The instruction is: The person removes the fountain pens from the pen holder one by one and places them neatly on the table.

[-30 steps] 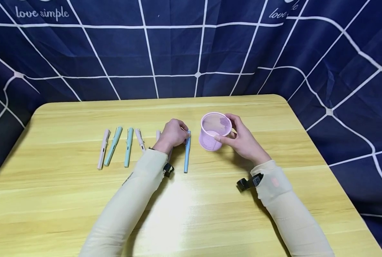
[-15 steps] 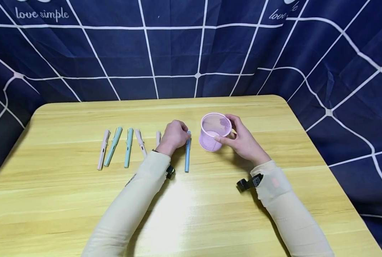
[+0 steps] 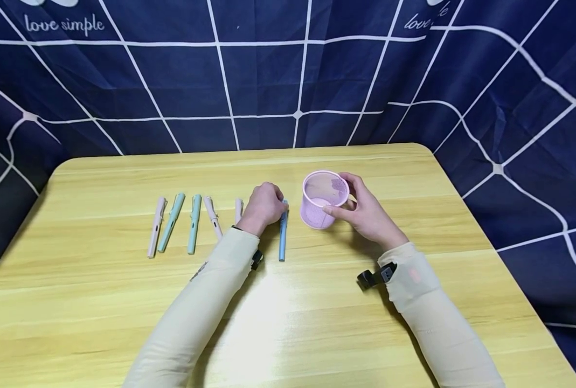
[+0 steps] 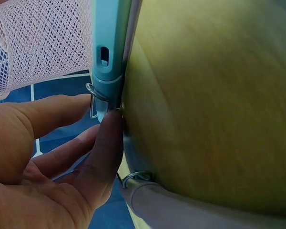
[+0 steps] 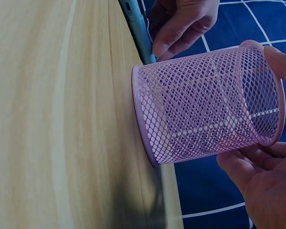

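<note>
In the head view my left hand [image 3: 262,207] is at the far end of a light blue pen [image 3: 283,237] lying on the table. The left wrist view shows thumb and forefinger pinching the cap end of this pen [image 4: 107,57], beside its wire clip [image 4: 96,100]. My right hand [image 3: 367,214] grips a pink mesh pen holder [image 3: 317,214] by its rim, thumb in front and fingers round the far side. The holder stands upright just right of the blue pen, and no pens show inside it.
Left of my left hand lie more pens: a pale pink one [image 3: 238,208] partly hidden by the hand, another pink one [image 3: 212,215], a mint one [image 3: 194,223], then a teal one [image 3: 171,222] beside a pink one [image 3: 156,226]. Behind the wooden table [image 3: 346,323] hangs a blue grid curtain [image 3: 263,75].
My left hand has shifted slightly right at the blue pen's cap end, and the pen has turned a little. My right hand and the pen holder stay in place.
</note>
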Available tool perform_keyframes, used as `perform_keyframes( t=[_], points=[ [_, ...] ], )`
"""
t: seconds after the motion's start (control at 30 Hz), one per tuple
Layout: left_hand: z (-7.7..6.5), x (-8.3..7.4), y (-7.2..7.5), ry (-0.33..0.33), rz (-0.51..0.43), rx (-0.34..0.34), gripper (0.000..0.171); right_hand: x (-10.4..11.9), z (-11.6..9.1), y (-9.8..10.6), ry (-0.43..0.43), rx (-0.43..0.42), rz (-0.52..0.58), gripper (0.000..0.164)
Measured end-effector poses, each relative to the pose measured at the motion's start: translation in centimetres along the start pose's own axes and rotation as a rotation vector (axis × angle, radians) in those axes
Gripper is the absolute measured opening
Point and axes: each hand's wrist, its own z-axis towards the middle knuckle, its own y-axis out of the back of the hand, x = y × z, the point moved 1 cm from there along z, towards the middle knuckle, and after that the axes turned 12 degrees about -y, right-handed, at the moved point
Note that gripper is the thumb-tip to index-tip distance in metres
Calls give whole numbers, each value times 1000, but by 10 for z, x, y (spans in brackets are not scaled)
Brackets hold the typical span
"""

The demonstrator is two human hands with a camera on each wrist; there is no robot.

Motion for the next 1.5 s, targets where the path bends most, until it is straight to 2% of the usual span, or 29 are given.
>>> perform_keyframes(
  t=[0.23,0.57,0.73,0.87,1.03,1.23,1.37,1.5],
  points=[
    [-1,0,2,-14,10,22,18,0,0,0,1,1,7,77],
    [0,3,2,-42,39,11,17,1,0,0,-7,-2,-7,79],
    [-2,-1,3,-71,66,5,16,1,-1,1,-12,-7,-11,79],
    [-4,-5,8,-109,82,-15,16,1,-2,2,-19,-12,-14,80],
    [-9,-12,20,-163,87,-45,30,-1,-3,3,-16,-15,-9,79],
    [-30,-17,47,-230,84,-78,34,-2,-4,1,-7,-20,10,78],
    [-56,-12,71,-260,111,-107,40,-2,-1,-2,14,-18,16,78],
    [-84,1,93,-272,156,-162,47,-1,-3,-2,5,-31,-25,85]
  ],
)
